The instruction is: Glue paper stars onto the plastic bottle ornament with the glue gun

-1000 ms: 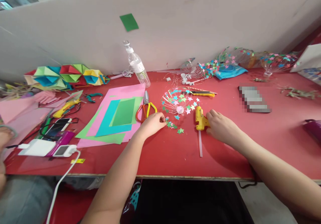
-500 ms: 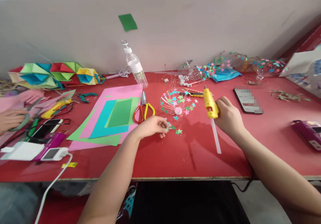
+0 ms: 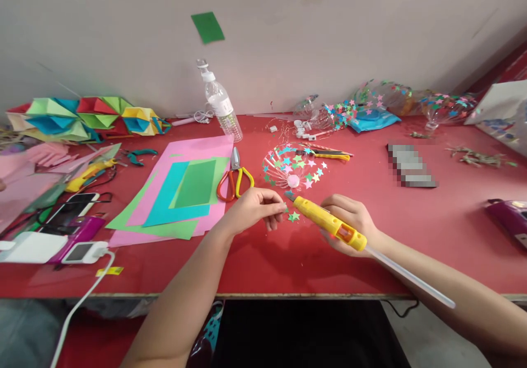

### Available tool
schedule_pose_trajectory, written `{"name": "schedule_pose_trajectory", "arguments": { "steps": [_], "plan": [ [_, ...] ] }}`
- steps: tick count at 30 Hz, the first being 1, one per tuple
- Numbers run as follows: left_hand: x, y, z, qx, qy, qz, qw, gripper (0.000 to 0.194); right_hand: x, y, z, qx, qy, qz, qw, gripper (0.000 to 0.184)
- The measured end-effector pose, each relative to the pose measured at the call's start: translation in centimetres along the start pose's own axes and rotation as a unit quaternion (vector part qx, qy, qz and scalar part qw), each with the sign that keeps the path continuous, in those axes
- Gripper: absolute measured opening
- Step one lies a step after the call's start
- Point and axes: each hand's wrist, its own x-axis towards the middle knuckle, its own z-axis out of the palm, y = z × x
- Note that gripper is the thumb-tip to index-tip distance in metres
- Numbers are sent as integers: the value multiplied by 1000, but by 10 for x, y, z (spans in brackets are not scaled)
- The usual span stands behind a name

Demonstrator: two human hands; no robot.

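Glue gun tilts above a red table before a pale wall, its nozzle near the left hand, thumb and fingertips pinched, any held piece too small to tell, while the right hand wraps its fingers round the yellow body.

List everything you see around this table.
Table: one, red, middle
Wall: one, greyish, back
Square: one, green, on the wall
Bottle: one, clear, by the wall
Folded paper: cluster, multicoloured, back left
Sheets: several, pink, green, blue, left
Snips: one, red and yellow, beside sheets
Pliers: one, teal, left
Starry plastic: one, clear, centre
Loose stars: some, mostly green, centre
Cutter: one, yellow and black, centre right
Packet: one, blue, back right
Phones: two, dark, left and right
Blocks: two, purple, left, far right
Other clutter: uncounted, mixed, back and sides
Glue gun: one, yellow, front centre
Left hand: one, bare, centre
Right hand: one, bare, around the glue gun
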Motion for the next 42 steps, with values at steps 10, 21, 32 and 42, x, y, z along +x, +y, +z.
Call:
{"name": "schedule_pose_trajectory", "arguments": {
  "steps": [10, 21, 32, 42],
  "plan": [
    [-5, 8, 3, -26, 62, 66, 996, 16, 1, -2, 0, 0, -11, 21, 1000, 4],
    [-8, 5, 11, 135, 161, 114, 971, 11, 1, -3, 2, -28, -31, 35, 999, 11],
    [-7, 3, 15, 177, 178, 144, 957, 12, 1, -4, 5, -47, -28, 44, 998, 17],
    [-8, 2, 17, 143, 178, 143, 963, 10, 1, -4, 6, -51, -24, 40, 998, 21]
  ]
}}
